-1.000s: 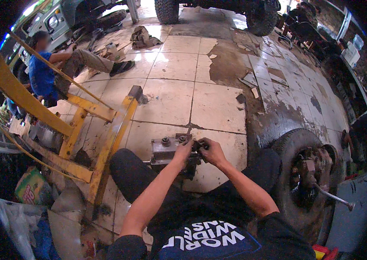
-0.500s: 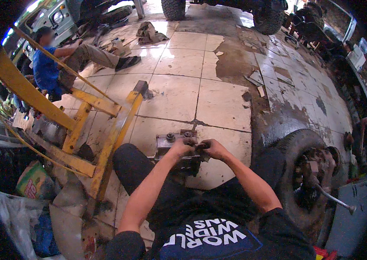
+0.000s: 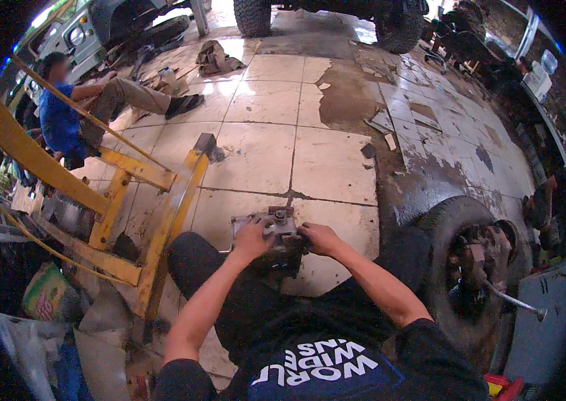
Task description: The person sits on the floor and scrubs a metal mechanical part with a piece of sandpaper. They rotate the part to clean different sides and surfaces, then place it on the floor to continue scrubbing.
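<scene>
Yellow metal frame (image 3: pixel 176 224), dark tyre (image 3: pixel 433 294), seated co-worker (image 3: pixel 62 117)

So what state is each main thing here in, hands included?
Left hand, laid over the metal block
Right hand, curled at the metal block's right side, grip unclear
Metal block, partly covered by the hands
Yellow frame, paint worn
Floor tiles, broken, partly missing
Co-worker, seated

The blocky part (image 3: pixel 284 229) looks like dull metal, the floor tiles (image 3: pixel 256 160) smooth and glossy, the tyre (image 3: pixel 445 218) matt rubber.

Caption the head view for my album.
Left hand on a metal block, right hand at its right end, between a yellow frame and a tire.
</scene>
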`<action>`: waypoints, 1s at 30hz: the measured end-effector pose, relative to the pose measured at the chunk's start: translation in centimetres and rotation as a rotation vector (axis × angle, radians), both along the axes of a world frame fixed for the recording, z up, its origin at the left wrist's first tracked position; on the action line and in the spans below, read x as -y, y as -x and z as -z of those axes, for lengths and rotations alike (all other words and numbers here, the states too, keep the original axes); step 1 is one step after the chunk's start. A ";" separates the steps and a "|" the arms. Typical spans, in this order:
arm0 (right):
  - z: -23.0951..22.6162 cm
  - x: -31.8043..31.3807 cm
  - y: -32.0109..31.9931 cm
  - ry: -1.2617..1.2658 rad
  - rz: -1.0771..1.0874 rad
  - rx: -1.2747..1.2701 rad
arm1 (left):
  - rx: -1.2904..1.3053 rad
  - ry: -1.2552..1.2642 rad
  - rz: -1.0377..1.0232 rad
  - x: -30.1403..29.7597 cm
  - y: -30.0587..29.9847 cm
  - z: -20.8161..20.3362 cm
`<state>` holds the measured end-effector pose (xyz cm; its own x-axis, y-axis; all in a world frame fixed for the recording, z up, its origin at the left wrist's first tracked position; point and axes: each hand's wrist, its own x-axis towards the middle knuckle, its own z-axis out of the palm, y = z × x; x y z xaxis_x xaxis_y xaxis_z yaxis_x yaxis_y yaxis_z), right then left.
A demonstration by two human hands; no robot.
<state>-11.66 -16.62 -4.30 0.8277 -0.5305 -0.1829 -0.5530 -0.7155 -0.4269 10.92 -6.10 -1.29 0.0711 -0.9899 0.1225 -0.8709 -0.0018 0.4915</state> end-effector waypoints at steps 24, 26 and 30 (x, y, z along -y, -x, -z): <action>-1.6 -1.5 -1.0 0.125 -0.137 0.055 | 0.469 -0.246 0.517 -0.3 -2.9 0.6; -2.0 -1.6 -0.6 0.078 -0.095 0.074 | 0.482 -0.215 0.519 -0.1 -2.9 0.6; -1.8 -0.8 -0.1 0.117 -0.152 0.027 | 0.496 -0.254 0.500 -0.3 -3.0 0.3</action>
